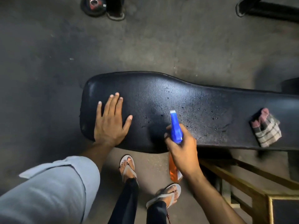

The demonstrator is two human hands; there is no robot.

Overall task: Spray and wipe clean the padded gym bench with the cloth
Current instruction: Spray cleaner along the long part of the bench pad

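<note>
A black padded gym bench (153,91) runs from the centre to the right edge, its middle dotted with spray droplets. My left hand (110,123) lies flat on the wide left end, fingers spread, holding nothing. My right hand (182,147) grips a spray bottle (175,126) with a blue nozzle head and orange liquid, nozzle aimed at the bench's middle from the near edge. A crumpled checked cloth (266,128) lies on the bench at the right, apart from both hands.
Grey concrete floor surrounds the bench. A yellow metal frame (242,180) stands under the bench at lower right. A weight plate (93,4) and a dark foot lie at the top left. My feet in sandals (127,167) stand close to the bench.
</note>
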